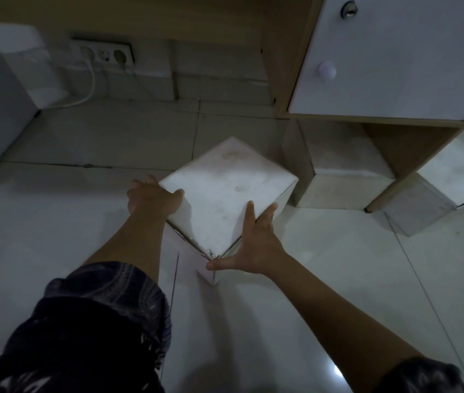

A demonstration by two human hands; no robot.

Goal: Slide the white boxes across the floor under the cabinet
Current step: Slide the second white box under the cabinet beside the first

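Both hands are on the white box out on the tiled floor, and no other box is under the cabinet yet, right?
Not quite. Both hands, left hand and right hand, are on the white box, but the head view shows another white box already under the cabinet.

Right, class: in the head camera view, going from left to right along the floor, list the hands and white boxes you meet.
Left hand → white box being held → right hand → white box under the cabinet → white box at the far right.
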